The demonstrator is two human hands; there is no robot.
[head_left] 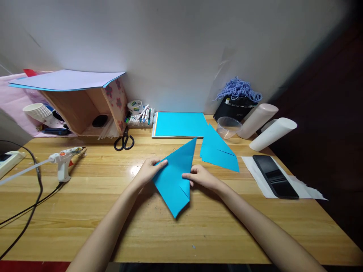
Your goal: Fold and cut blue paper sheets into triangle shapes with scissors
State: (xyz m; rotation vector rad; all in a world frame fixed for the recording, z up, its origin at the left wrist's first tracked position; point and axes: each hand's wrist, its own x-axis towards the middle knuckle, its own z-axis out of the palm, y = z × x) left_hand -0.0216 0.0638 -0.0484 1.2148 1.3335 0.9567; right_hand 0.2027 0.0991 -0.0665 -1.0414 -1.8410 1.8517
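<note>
Already slit, the blue sheet [175, 172] is pinched by left hand [148, 170] and right hand [203, 177]; its slit twin [217, 149] lies unattached, two o'clock.

Left hand [148, 170] and right hand [203, 176]: pinched, thumbs [162, 164] uppermost. Left forearm [113, 219] and right forearm [252, 220]: extended forward, converging.

Glue gun [64, 164]: rested near the left edge of the wooden table [221, 234], black cord attached.
Power strip [10, 162]: sat at the left edge.
Open-fronted box [117, 102]: stood at the back left corner.
Scissors [124, 144]: lay just before it.
Markers [145, 115]: lay along the back edge.
Black pouch [234, 112]: stood toward the back right corner, topped with blue yarn [239, 90].
Phone [274, 176]: lay on white paper [252, 175] by the right edge.
</note>
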